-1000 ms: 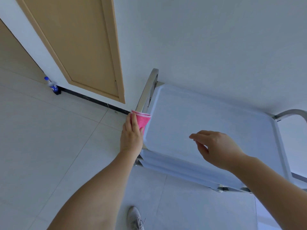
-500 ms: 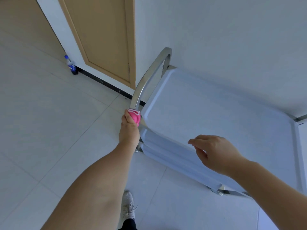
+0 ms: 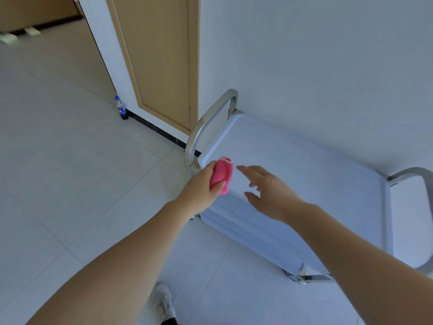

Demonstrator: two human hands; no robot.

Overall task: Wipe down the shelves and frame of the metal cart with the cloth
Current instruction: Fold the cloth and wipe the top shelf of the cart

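Right now we have the cloth (image 3: 222, 174) bunched in our left hand (image 3: 203, 186), fingers closed around it, at the near-left corner of the cart (image 3: 304, 184), in the middle of the frame. Our right hand (image 3: 269, 193) is spread open and holds nothing, hovering over the top shelf (image 3: 316, 174) just right of the cloth; whether it touches the shelf we cannot tell. The likeliest slip, we judge, is that the cart rolls away under a firm wipe, since neither hand grips the frame and its feet look like casters. A bunched cloth may also skip the raised rim and the left handle (image 3: 206, 123), leaving them unwiped. Another risk is our shoe (image 3: 164, 301), bottom centre, which stands near the cart's base and could catch it. As for containers, the tray-like top shelf carries nothing that we can see, and any lower shelves are hidden beneath it. A small bottle (image 3: 121, 110) stands on the floor by the door (image 3: 161, 57), upper left, well apart from the cart.
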